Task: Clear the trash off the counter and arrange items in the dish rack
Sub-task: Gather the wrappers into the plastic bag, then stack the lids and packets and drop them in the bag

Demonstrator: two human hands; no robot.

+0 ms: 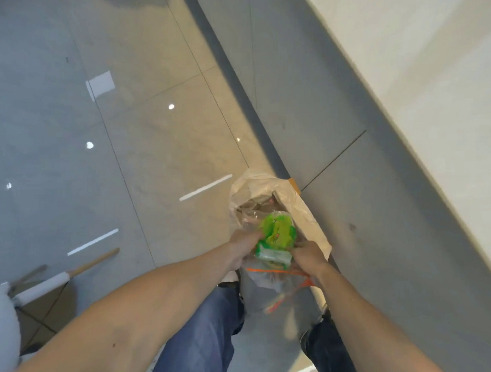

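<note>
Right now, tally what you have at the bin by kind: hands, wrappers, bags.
Hands: 2, left hand and right hand, both gripping the trash
Green wrappers: 1, green wrapper
Clear plastic bags with orange trim: 1, clear bag
Lined trash bins: 1, trash bin, open beneath the hands
Total: 5

A glossy tiled floor [157, 150] was observed, with ceiling lights reflected in it. Grey cabinet fronts [362, 208] were seen along the right. A wooden-handled implement [72, 273] was noted lying at lower left, partly wrapped in white.
</note>
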